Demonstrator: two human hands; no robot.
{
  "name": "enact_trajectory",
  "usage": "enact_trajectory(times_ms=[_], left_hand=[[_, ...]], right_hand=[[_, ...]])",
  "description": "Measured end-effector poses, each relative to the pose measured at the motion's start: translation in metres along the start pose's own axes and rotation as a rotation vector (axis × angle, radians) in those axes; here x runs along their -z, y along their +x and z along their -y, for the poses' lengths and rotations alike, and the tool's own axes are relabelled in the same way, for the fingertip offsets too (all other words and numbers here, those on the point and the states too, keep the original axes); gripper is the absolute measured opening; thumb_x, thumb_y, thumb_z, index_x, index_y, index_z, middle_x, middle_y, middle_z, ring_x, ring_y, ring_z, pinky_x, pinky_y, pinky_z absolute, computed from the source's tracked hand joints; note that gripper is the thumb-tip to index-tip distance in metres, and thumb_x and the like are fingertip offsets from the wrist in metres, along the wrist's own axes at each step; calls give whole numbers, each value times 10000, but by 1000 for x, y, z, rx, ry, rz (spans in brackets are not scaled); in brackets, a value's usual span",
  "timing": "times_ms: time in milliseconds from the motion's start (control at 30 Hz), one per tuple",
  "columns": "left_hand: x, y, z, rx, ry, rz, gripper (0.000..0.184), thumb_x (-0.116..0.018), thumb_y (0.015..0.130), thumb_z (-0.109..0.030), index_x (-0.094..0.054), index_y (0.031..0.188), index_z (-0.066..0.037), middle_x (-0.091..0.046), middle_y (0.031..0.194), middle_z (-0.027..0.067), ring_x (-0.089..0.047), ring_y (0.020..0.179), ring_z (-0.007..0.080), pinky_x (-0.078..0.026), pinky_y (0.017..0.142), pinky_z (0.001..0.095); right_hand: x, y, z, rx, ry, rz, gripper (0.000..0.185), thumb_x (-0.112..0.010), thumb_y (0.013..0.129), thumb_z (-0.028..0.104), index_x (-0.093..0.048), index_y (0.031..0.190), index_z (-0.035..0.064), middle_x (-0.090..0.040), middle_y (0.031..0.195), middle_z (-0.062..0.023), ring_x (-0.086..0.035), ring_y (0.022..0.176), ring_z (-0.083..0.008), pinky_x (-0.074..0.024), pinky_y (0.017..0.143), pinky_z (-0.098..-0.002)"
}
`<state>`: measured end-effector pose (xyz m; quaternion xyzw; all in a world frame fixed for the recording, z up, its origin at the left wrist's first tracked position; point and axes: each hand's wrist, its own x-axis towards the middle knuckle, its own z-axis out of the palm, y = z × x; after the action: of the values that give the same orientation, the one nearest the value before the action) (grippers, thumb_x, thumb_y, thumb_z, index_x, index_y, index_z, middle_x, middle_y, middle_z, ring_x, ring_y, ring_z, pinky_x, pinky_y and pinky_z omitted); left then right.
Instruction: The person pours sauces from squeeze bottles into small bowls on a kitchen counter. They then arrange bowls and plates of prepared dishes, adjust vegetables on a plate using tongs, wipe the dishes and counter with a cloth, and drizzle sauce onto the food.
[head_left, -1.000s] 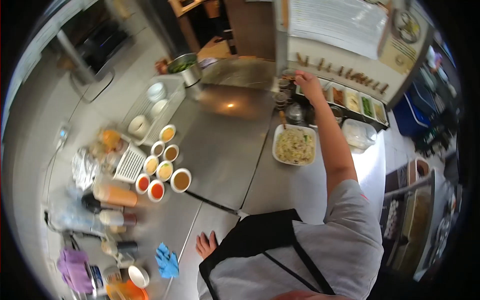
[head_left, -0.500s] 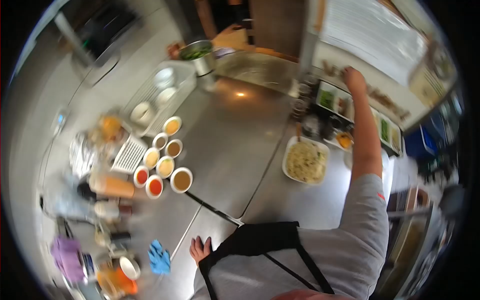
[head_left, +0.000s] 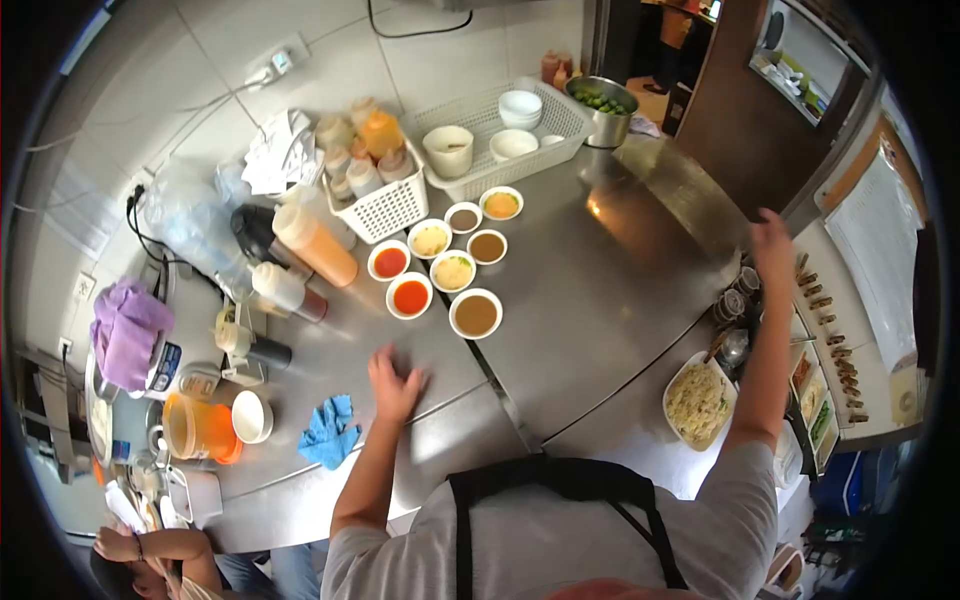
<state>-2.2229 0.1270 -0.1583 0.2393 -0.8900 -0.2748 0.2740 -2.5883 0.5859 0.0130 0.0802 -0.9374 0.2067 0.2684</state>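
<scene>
My left hand (head_left: 396,386) rests over the steel counter (head_left: 560,300) with its fingers spread and nothing in it. Just ahead of it are white bowls of sauce, among them a brown sauce bowl (head_left: 475,315) and a red sauce bowl (head_left: 409,297). A crumpled blue glove or cloth (head_left: 330,432) lies to its left. My right hand (head_left: 772,248) is raised at the right, above the shaker jars (head_left: 737,293); motion blurs its fingers, and I cannot see anything held. Below that forearm stands a white container of chopped food (head_left: 699,402) with a utensil handle in it.
A white basket of squeeze bottles (head_left: 382,205) and a crate of white bowls (head_left: 470,185) line the wall. A steel pot of greens (head_left: 603,108) stands at the back. Clothespins (head_left: 835,345) hang at right. A person (head_left: 150,560) is at lower left.
The view has swung, so the counter's things appear farther right. My right hand has come away from the wall by the clothespins. My left hand has moved forward over the counter, away from my body.
</scene>
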Motion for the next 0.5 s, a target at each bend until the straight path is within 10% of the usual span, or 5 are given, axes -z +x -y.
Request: enact_trajectory(times_ms=[267,500], left_hand=[[-10,86,-4,67,99,-2,856,-747,566,-283,-284,1234,-17,-356,1184,200,-349,1082,349,-288,922,424],[-21,99,-5,113,215,146,936,-762,531,-302,-241,1271,-64,-381,1168,160,-348,1090,320,-302,891,432]], right_hand=[[-105,-106,251,520,284,869,727,-687,591,391,-415,1172,50,-446,1179,-170,-425,1091,-303,-351,902,-384],[-140,-181,314,584,96,999,857,-722,505,371,-329,1209,81,-409,1117,-158,-396,1053,-304,-342,872,-406]])
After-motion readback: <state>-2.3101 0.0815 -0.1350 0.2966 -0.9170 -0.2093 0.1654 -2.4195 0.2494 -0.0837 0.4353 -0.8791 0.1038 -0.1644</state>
